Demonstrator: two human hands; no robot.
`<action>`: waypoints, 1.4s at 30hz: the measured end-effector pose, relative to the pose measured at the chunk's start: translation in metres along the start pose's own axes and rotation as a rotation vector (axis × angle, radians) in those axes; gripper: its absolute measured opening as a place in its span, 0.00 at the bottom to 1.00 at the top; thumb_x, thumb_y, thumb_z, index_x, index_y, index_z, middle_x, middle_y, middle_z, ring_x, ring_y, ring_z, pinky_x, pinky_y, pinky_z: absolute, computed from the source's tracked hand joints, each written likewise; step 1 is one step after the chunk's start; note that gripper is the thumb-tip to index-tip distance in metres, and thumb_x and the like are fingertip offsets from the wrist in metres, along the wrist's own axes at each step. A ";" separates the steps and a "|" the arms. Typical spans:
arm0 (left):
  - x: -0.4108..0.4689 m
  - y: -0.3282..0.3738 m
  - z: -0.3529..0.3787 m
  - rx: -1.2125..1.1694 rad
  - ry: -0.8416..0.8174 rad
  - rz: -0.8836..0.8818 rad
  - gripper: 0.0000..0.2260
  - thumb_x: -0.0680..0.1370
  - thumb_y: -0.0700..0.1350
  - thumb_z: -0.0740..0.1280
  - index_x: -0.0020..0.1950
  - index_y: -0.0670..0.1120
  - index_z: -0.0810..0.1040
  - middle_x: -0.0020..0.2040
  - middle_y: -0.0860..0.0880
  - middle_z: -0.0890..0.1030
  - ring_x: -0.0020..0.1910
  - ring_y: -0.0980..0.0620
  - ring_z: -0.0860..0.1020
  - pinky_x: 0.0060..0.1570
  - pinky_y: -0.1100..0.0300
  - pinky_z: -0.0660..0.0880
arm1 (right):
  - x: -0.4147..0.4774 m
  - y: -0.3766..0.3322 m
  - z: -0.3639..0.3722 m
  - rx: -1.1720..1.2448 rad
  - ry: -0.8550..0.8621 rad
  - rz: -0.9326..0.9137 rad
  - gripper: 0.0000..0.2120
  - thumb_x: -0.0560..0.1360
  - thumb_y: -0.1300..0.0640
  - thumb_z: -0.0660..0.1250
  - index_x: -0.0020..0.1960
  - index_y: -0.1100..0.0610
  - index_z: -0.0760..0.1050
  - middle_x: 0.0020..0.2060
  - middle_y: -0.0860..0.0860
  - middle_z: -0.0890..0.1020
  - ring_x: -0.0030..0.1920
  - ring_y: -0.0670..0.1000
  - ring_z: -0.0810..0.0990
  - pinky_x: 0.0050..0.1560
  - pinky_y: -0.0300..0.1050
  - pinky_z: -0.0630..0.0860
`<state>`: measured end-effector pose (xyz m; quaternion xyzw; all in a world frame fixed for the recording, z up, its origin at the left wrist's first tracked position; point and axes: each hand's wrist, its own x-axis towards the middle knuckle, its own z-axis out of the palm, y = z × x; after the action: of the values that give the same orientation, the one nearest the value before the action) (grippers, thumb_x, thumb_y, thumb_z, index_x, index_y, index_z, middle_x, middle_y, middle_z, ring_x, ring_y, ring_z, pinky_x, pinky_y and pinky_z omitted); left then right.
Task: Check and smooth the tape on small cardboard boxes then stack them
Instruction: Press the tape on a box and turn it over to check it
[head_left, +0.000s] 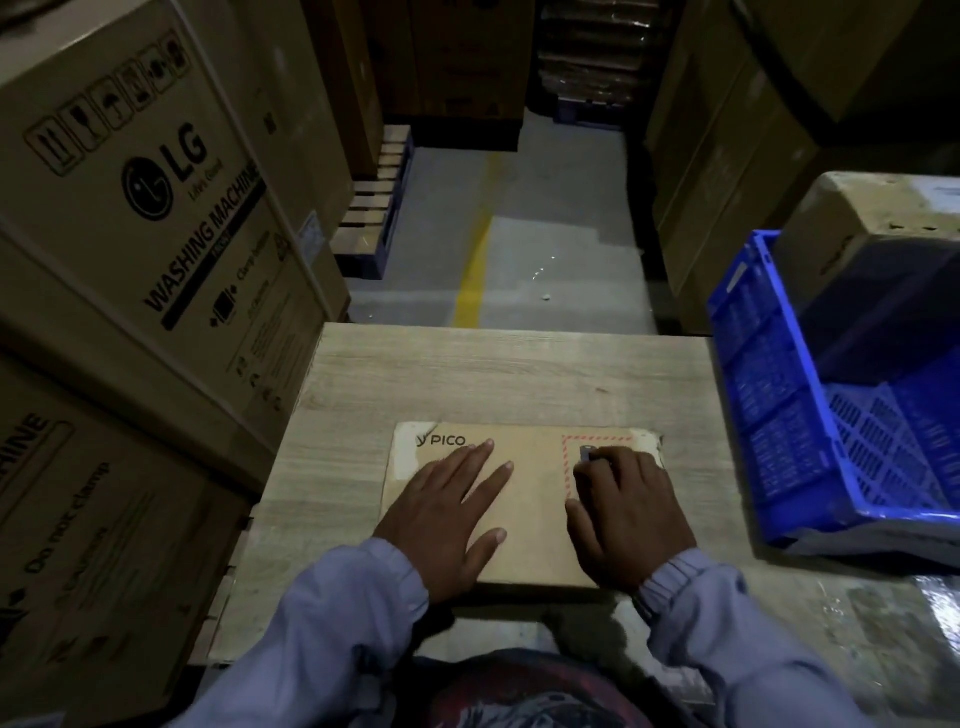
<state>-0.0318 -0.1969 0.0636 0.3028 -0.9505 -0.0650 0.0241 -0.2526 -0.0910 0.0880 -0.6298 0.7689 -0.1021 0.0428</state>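
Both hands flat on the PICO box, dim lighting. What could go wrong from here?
1. The scene is dim, so lifted tape near the torn left corner of the PICO box may be missed.
2. The right hand covers much of the red-bordered label; pressing there could scuff it.
3. The left hand lies flat mid-box, the blue crate close beside it; a hasty lift might hit it.
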 end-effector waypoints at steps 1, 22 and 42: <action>0.005 -0.002 -0.002 0.004 0.001 -0.033 0.30 0.78 0.64 0.54 0.78 0.56 0.56 0.79 0.45 0.53 0.74 0.44 0.60 0.71 0.47 0.60 | 0.004 0.000 0.000 0.012 -0.003 0.000 0.23 0.74 0.43 0.60 0.60 0.58 0.75 0.57 0.57 0.75 0.54 0.58 0.73 0.55 0.52 0.70; 0.047 -0.031 -0.004 -0.025 0.198 -0.247 0.23 0.76 0.67 0.54 0.63 0.56 0.73 0.50 0.57 0.76 0.51 0.51 0.73 0.59 0.51 0.65 | 0.047 0.022 0.013 -0.017 0.081 0.076 0.19 0.76 0.39 0.57 0.56 0.51 0.74 0.46 0.49 0.77 0.47 0.53 0.73 0.55 0.49 0.68; 0.018 -0.053 -0.014 -1.266 -0.012 -1.103 0.31 0.70 0.75 0.59 0.45 0.49 0.85 0.48 0.46 0.84 0.50 0.44 0.81 0.62 0.47 0.72 | 0.015 0.017 -0.030 0.991 -0.077 0.942 0.21 0.78 0.39 0.59 0.46 0.57 0.76 0.37 0.57 0.84 0.37 0.56 0.82 0.36 0.45 0.73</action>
<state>-0.0147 -0.2518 0.0699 0.6529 -0.4503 -0.5904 0.1493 -0.2781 -0.0997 0.1145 -0.1376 0.8214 -0.3900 0.3928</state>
